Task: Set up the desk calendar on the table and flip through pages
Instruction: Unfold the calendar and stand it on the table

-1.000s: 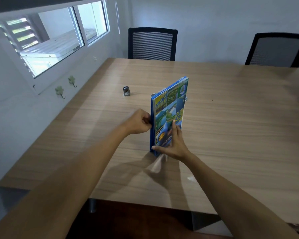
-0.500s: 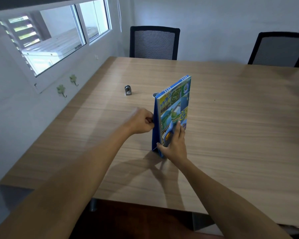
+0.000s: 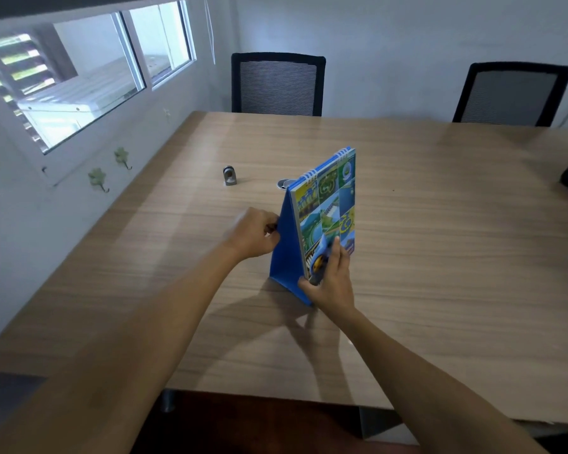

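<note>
The desk calendar (image 3: 322, 221) is standing as a blue tent on the wooden table (image 3: 440, 257), directly between the person's two hands. The left hand (image 3: 254, 234) is curling against the blue back panel, its fingers seemingly pinching that panel's edge, though the tips are hidden. The right hand (image 3: 332, 283) is pinching the lower corner of the printed front page, with the thumb at the stand's base corner. The calendar is looking light and easy to tip, its card stand stiff but its pages thin and glossy, so bracing the back panel while lifting a page by its bottom corner is probably the safest hold. Beyond the left hand a small metal object (image 3: 230, 176) is sitting on the smooth, level tabletop. Two mesh office chairs (image 3: 277, 83) are standing at the far side, and windows (image 3: 89, 73) are lighting the left wall.
</note>
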The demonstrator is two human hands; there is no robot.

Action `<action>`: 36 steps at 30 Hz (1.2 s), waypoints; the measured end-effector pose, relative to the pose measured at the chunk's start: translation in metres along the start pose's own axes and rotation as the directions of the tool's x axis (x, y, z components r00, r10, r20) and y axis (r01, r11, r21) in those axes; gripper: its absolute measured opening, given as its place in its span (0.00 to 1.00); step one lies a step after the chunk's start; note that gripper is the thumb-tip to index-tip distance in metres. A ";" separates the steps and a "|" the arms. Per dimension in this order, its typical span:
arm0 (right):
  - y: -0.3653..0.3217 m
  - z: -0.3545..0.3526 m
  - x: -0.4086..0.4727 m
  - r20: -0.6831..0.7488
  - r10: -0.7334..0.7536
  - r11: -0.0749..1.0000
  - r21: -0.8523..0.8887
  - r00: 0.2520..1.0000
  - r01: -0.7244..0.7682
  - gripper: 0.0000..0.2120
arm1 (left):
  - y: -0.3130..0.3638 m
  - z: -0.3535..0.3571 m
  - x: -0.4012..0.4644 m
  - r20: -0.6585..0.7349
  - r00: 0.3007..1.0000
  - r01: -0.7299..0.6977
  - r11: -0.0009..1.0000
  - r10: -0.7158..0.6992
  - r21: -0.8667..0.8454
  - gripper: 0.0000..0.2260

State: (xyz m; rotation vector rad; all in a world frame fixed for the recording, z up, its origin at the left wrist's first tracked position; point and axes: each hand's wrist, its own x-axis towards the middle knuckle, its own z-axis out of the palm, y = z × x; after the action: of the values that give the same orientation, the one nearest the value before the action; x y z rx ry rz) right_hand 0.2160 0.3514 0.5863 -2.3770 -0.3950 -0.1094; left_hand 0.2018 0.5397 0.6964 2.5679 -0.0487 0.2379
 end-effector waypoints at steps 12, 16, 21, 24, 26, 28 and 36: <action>0.003 -0.059 0.082 -0.003 0.243 0.843 0.495 0.970 -0.209 0.30 | 0.036 0.075 -0.063 -0.094 0.798 0.415 0.655 -0.596 -0.632 0.32; -0.003 -0.086 0.110 0.266 0.239 0.643 0.677 0.934 -0.358 0.32 | 0.068 0.102 -0.077 0.072 0.848 0.435 0.610 -0.526 -0.662 0.30; -0.009 -0.101 0.116 0.350 0.210 0.651 0.647 0.913 -0.398 0.33 | 0.093 0.105 -0.059 0.102 0.880 0.358 0.510 -0.463 -0.782 0.31; -0.006 -0.107 0.106 0.362 0.214 0.605 0.681 0.907 -0.414 0.30 | 0.092 0.107 -0.052 0.114 0.883 0.367 0.519 -0.455 -0.772 0.33; -0.003 -0.108 0.096 0.358 0.195 0.559 0.725 0.913 -0.403 0.29 | 0.085 0.106 -0.048 0.094 0.890 0.369 0.584 -0.446 -0.723 0.33; 0.000 -0.104 0.088 0.355 0.181 0.530 0.750 0.917 -0.395 0.29 | 0.068 0.104 -0.040 0.075 0.887 0.392 0.659 -0.455 -0.642 0.33; 0.002 -0.081 0.050 0.314 0.248 0.524 0.752 0.916 -0.399 0.27 | 0.000 0.072 0.018 0.061 0.866 0.404 0.625 -0.496 -0.668 0.27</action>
State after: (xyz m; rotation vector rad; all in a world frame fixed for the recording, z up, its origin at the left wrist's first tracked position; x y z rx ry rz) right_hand 0.2669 0.3084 0.6548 -1.4833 -0.0236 0.3893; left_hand 0.2314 0.5016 0.6397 1.7559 0.4842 0.1516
